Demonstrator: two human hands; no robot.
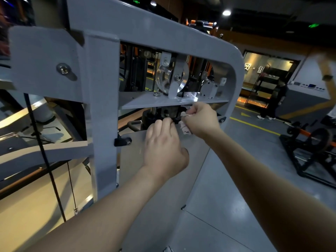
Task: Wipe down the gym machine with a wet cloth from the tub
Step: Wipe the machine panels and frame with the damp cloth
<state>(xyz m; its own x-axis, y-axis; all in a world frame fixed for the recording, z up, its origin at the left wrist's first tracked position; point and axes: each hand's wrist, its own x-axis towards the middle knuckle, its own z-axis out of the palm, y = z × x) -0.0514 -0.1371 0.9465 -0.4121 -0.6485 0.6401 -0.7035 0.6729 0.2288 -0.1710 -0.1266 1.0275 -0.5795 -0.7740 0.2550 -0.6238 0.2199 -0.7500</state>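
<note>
- Under the grey machine frame's (101, 110) shelf plate, my right hand (201, 119) clamps a crumpled white cloth (185, 127).
- My left hand (163, 148) pinches the black fitting (176, 120) beside it.

Around me the room is dim. The floor (227, 206) is smooth grey with a sheen, crossed by yellow lines (254, 125) on my right. A round ceiling lamp (226, 12) glows overhead, and a green sign (314, 25) shines farther right. Beyond, a lit doorway (269, 77) shows a pale wall with white characters, a black shelf rack (261, 91) in front of it. A person in dark clothes (276, 99) stands nearby. A black and orange frame (312, 151) sits low at my right.
</note>
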